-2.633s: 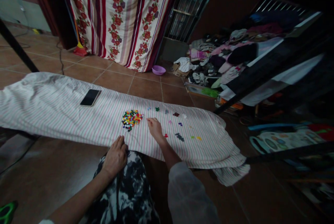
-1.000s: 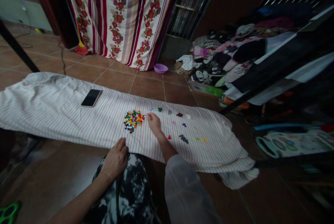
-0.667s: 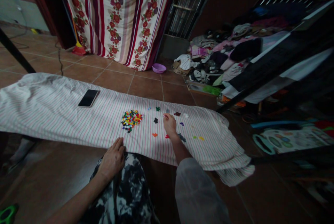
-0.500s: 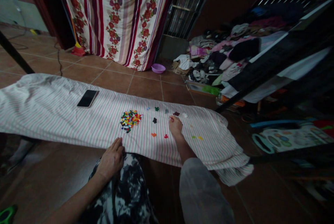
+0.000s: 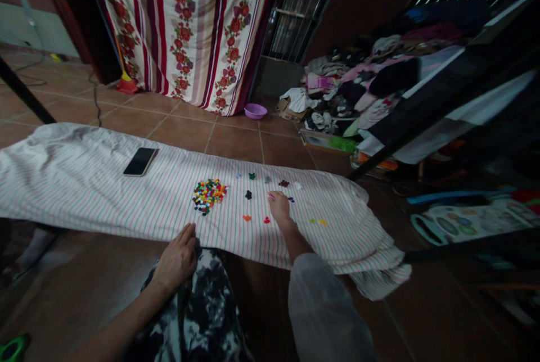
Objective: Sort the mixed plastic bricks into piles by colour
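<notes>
My right hand (image 5: 279,206) hovers over the striped cloth among small groups of coloured pieces, its fingers pinched together. What they hold, if anything, is too small to make out. Dark purple pieces (image 5: 291,199) lie just right of it, with red pieces (image 5: 266,220) below and black pieces (image 5: 248,195) to its left. A mixed pile of small multicoloured pieces (image 5: 210,194) sits further left. My left hand (image 5: 179,252) rests at the cloth's near edge, fingers stretched out and holding nothing. Orange pieces (image 5: 247,218), dark green pieces (image 5: 252,176), maroon pieces (image 5: 284,183) and yellow pieces (image 5: 323,222) form other groups.
The striped cloth (image 5: 93,199) covers a long, low surface, with a phone (image 5: 140,161) on its left part. Beyond it stand a purple basin (image 5: 255,111) and a floral curtain (image 5: 202,30). Heaped clothes (image 5: 350,81) and a dark slanted bar (image 5: 379,162) are at the right.
My right hand has shifted slightly left, and the dark purple pieces now show beside it. My left hand stays at the cloth's edge. The view has shifted slightly.
</notes>
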`<state>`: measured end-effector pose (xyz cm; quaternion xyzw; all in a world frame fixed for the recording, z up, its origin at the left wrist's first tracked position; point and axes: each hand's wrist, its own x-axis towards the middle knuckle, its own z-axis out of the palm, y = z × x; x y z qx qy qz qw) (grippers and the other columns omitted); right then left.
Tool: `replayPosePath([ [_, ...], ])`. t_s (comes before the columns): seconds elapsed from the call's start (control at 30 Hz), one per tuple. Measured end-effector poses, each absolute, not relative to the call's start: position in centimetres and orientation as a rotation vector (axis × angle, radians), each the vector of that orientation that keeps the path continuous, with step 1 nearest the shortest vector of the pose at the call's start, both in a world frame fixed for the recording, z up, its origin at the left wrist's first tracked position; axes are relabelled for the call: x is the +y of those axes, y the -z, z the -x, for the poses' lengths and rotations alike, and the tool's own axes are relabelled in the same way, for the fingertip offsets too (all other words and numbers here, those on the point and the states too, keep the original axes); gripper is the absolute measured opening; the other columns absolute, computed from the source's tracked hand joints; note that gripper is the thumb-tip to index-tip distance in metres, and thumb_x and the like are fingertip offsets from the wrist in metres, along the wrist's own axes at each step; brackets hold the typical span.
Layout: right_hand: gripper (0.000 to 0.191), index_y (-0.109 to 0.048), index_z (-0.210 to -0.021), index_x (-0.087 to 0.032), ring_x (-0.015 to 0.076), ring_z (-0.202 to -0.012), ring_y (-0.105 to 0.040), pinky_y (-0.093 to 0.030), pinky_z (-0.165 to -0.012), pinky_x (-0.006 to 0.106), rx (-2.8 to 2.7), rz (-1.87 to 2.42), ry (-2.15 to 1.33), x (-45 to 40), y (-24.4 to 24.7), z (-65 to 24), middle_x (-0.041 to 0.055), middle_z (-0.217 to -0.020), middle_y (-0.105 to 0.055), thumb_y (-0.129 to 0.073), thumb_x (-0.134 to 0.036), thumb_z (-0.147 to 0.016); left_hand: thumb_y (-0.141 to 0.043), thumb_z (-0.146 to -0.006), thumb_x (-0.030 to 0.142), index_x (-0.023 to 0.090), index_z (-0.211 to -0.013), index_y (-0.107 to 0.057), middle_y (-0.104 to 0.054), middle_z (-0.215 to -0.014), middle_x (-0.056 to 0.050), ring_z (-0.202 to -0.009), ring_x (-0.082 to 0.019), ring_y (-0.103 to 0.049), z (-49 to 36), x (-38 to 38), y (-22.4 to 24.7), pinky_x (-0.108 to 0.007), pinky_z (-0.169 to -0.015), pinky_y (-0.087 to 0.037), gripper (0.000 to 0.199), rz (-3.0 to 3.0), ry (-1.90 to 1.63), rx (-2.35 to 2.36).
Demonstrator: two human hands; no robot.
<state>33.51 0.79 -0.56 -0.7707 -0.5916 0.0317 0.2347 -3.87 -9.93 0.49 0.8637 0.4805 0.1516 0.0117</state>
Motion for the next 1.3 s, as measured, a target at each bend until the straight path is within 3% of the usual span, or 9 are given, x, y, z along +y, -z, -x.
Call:
replayPosePath([
  [1.07, 0.028, -0.072, -0.092, -0.021, 0.0207, -0.099, -0.059, -0.044, -0.092, 0.035, -1.628, 1.793, -0.054, 0.3, 0.9, -33.0, 0.0063, -0.103, -0.071, -0.046, -0.016, -0.083, -0.040, -0.083, 0.009, 0.011, -0.101, -0.066, -0.056, -0.135, -0.018, -0.131, -0.026, -0.048, 4.3, -9.8, 0.4, -0.041, -0.107, -0.045, 0.031, -2.723, -0.552, 1.467],
  [1.3, 0.032, -0.072, -0.096, -0.017, 0.0207, -0.095, -0.061, -0.044, -0.091, 0.033, -1.447, 2.005, 0.024, -0.6, -0.2, -37.0, 0.0090, -0.099, -0.071, -0.043, -0.016, -0.083, -0.042, -0.080, 0.007, 0.013, -0.100, -0.066, -0.055, -0.135, -0.017, -0.132, -0.026, -0.047, 4.4, -9.9, 0.0, -0.042, -0.108, -0.044, 0.031, -2.680, -0.526, 1.460],
])
